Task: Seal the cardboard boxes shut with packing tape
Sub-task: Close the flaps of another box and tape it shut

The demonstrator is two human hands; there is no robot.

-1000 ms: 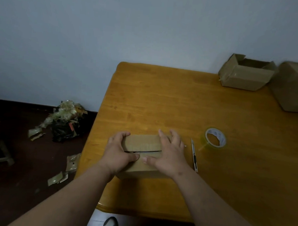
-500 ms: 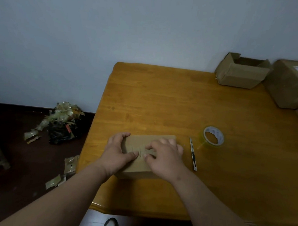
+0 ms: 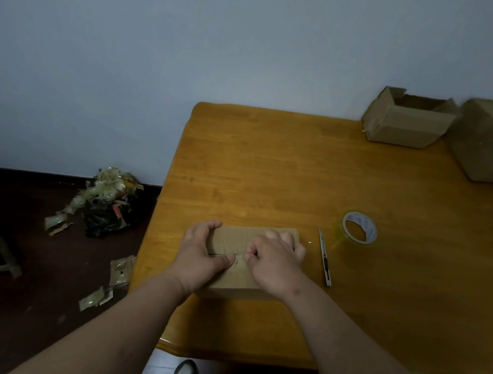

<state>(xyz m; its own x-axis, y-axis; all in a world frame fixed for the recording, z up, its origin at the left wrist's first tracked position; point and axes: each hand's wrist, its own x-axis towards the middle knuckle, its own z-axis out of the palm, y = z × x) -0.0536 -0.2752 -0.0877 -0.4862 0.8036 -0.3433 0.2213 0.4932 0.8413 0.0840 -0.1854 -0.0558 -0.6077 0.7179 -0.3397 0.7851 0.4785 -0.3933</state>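
Under both hands sits the small box [image 3: 253, 260], near the table's [image 3: 269, 165] front edge. A second ago the right hand [image 3: 276, 261] lay flat with fingers spread over the lid; now its fingers are curled, knuckles up, pressing at the seam beside the left thumb. The left hand [image 3: 200, 255] still grips the box's left end, fingers hooked over the far edge. The flaps look closed and held down, so taping can likely begin. Right of the right hand lie a cutter [image 3: 324, 258] and, beyond it, the tape roll [image 3: 358, 228], untouched.
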